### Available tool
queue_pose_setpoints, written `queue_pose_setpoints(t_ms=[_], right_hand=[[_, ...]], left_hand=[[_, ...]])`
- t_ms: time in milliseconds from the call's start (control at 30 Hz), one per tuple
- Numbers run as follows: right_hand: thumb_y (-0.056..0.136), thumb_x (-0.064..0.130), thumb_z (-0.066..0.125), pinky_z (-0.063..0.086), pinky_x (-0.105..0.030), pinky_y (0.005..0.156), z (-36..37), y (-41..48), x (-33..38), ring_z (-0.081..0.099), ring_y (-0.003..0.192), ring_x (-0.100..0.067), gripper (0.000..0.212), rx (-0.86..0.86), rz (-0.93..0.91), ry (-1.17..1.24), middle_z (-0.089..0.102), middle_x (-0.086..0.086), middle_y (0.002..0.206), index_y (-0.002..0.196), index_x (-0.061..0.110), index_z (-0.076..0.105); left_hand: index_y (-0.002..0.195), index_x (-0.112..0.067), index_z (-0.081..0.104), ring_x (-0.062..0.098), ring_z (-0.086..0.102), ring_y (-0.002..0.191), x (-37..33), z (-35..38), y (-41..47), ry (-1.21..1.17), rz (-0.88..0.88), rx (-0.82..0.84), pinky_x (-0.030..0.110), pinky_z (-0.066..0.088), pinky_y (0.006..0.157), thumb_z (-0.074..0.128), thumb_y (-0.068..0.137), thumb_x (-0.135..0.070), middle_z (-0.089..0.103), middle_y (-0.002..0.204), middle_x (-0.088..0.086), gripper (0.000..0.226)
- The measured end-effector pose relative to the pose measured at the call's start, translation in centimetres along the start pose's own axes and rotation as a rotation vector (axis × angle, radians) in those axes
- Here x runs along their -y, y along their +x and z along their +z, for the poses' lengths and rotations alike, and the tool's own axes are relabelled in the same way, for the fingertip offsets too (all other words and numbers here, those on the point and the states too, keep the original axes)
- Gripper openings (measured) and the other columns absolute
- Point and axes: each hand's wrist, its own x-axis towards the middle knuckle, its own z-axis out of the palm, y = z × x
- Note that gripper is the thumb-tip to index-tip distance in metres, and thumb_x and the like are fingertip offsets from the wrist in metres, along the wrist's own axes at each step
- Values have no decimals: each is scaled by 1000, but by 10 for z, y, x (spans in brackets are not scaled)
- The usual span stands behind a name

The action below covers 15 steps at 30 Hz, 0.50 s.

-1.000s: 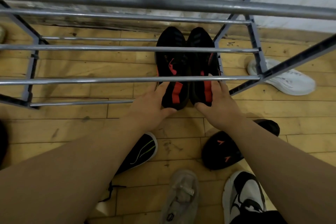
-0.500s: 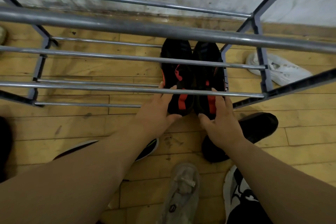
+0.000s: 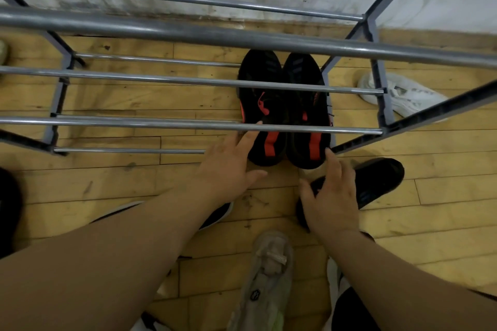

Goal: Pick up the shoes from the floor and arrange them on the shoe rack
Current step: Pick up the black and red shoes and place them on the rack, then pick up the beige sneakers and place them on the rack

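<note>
A pair of black shoes with red heel tabs [image 3: 285, 113] sits side by side on the lowest bars of the metal shoe rack [image 3: 188, 37], toes toward the wall. My left hand [image 3: 228, 169] is spread open just behind the left shoe's heel, its fingertips near the heel's side. My right hand [image 3: 330, 193] hovers open behind the right shoe, one fingertip touching the heel. Neither hand holds anything. A black shoe [image 3: 376, 183] lies on the floor under my right hand.
On the wooden floor lie a white shoe [image 3: 403, 97] right of the rack, a grey shoe [image 3: 266, 282] near me, a black shoe with a white sole [image 3: 217, 215] under my left arm, and a black-and-white shoe [image 3: 336, 285] at the bottom.
Both hands have let go of the black-and-red shoes' heels and drawn back toward me with fingers spread. The pair stays on the rack's bottom bars.
</note>
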Motion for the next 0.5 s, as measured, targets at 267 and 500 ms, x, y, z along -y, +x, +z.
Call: queue_pose_setpoints(t_ms=[267,500], right_hand=[[95,62,46,40,-40,98,21,-79,21,40,132,-31,68,583,110,-223,35,-5,145,152,31,28],[87,51,60,47,-32,99,11,-55,34,51,130,-29,88,795,214,-116,44,-7,154,161,26,21]], left_hand=[[157,-30,23,31,32,141,34,15,-115,145,-112,-59,48,29,117,52,95,-59,31,155,8,74],[158,-31,17,27,35,140,24,51,-208,87,-20,299,44,37,112,46,99,-59,30,151,0,71]])
